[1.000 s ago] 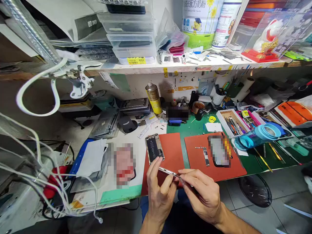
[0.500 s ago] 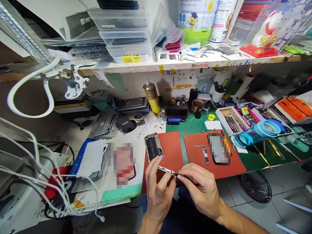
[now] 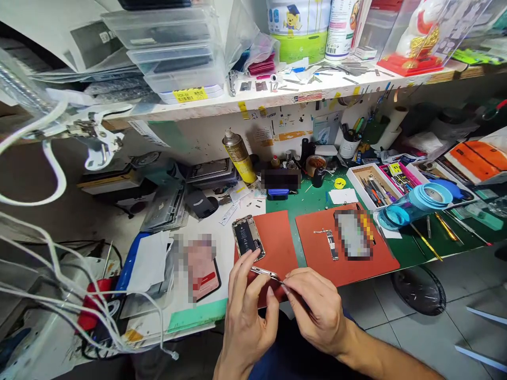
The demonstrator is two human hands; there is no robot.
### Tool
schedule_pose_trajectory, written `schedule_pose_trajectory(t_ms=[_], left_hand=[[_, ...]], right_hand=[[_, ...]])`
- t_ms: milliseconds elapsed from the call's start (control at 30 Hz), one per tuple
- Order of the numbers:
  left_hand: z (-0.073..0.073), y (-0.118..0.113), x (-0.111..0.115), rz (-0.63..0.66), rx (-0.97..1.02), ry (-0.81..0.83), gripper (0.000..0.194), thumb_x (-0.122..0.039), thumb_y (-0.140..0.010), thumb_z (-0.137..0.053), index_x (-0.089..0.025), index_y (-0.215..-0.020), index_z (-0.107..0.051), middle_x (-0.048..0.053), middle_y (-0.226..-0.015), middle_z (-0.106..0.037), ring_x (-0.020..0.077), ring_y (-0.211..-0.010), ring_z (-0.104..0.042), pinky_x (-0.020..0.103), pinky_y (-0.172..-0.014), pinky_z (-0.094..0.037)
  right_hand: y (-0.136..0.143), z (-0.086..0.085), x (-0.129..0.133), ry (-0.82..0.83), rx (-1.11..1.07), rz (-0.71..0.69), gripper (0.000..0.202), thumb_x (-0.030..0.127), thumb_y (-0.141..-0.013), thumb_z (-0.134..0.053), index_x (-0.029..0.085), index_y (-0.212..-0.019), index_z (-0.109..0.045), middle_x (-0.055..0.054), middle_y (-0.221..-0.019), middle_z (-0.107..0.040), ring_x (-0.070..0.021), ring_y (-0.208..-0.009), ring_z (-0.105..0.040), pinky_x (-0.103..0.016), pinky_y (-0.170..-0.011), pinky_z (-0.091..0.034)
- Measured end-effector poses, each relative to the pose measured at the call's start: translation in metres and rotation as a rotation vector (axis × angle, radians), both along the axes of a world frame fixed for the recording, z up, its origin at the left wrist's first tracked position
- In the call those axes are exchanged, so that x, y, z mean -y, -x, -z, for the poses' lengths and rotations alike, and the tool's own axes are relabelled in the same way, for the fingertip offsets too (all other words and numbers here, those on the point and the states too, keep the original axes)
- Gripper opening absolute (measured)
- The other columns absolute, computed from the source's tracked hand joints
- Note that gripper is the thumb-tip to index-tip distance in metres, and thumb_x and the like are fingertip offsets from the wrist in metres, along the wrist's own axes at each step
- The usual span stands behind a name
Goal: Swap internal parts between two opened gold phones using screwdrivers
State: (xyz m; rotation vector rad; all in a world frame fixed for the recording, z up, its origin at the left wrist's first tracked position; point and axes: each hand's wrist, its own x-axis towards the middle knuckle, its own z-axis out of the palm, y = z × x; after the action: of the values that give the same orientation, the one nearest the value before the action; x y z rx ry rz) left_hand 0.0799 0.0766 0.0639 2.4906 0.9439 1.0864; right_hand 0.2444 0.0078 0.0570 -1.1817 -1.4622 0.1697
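"One silver-edged phone (image 3: 264, 272) between our hands; how do we have it?"

"Our left hand (image 3: 246, 311) has its grip closed on it, raised over the left red mat (image 3: 279, 232); our right hand (image 3: 319, 311) pinches a tiny thin piece (image 3: 282, 283) at its end, too small for us to name."

"And just beyond?"

"We see an opened phone (image 3: 244, 237) with a dark battery on that same mat, by our left fingertips; on the right red mat (image 3: 311, 227) lie a circuit board (image 3: 332, 246) and a phone with a blurred screen (image 3: 354, 235)."

"Farther out?"

"Across our tabletop (image 3: 304, 203), a blue bottle (image 3: 415, 206) lies to the right; a spray can (image 3: 240, 157) stands at the back."
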Motion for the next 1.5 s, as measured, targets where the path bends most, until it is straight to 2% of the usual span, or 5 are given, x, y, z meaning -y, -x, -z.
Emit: schedule_pose_trajectory(t_ms=[367,633,1167,1400,1500], left_hand=[[-0.002,-0.002,0.0,0.011,0.014,-0.003,0.041,-0.002,-0.097,-0.06,-0.021,-0.133,-0.057,0.019,-0.158,-0.055,0.0349,-0.152,-0.052,0.064,-0.121,-0.049],[-0.001,0.0,0.0,-0.009,0.009,0.008,0.042,-0.003,-0.097,-0.06,-0.025,-0.133,-0.057,0.016,-0.157,-0.057,0.0334,-0.151,-0.054,0.063,-0.12,-0.051],[-0.003,-0.001,-0.002,-0.013,0.002,0.001,0.04,-0.002,-0.097,-0.061,-0.021,-0.131,-0.058,0.018,-0.156,-0.057,0.0323,-0.151,-0.054,0.058,-0.123,-0.049],[-0.002,0.001,-0.002,-0.013,-0.002,0.011,0.038,-0.002,-0.098,-0.061,-0.021,-0.131,-0.058,0.018,-0.154,-0.058,0.0321,-0.149,-0.055,0.058,-0.121,-0.05],[-0.002,0.002,-0.002,-0.013,-0.006,0.017,0.038,-0.003,-0.098,-0.061,-0.021,-0.131,-0.058,0.018,-0.154,-0.057,0.0321,-0.149,-0.055,0.058,-0.121,-0.05]], right_hand=[[-0.001,0.007,-0.002,-0.016,0.011,0.01,0.026,-0.004,-0.098,-0.06,0.012,-0.116,-0.071,-0.013,-0.091,-0.077,-0.0236,-0.086,-0.073,-0.038,-0.079,-0.066],[-0.001,0.001,-0.005,0.152,-0.178,-0.035,0.017,0.007,-0.106,-0.061,0.019,-0.107,-0.073,-0.006,-0.087,-0.076,-0.019,-0.078,-0.072,-0.032,-0.072,-0.061],[0.004,0.023,-0.004,-0.004,-0.023,0.006,0.031,-0.005,-0.098,-0.059,0.014,-0.119,-0.07,-0.011,-0.089,-0.076,-0.0232,-0.082,-0.072,-0.038,-0.077,-0.064],[0.0,0.019,-0.004,0.309,-0.281,-0.041,0.013,0.013,-0.106,-0.065,0.019,-0.102,-0.076,-0.004,-0.085,-0.076,-0.0177,-0.075,-0.072,-0.03,-0.072,-0.061],[0.001,0.021,-0.004,0.269,-0.259,-0.027,0.013,0.013,-0.106,-0.064,0.019,-0.104,-0.076,-0.005,-0.086,-0.076,-0.0178,-0.075,-0.071,-0.031,-0.072,-0.061]])
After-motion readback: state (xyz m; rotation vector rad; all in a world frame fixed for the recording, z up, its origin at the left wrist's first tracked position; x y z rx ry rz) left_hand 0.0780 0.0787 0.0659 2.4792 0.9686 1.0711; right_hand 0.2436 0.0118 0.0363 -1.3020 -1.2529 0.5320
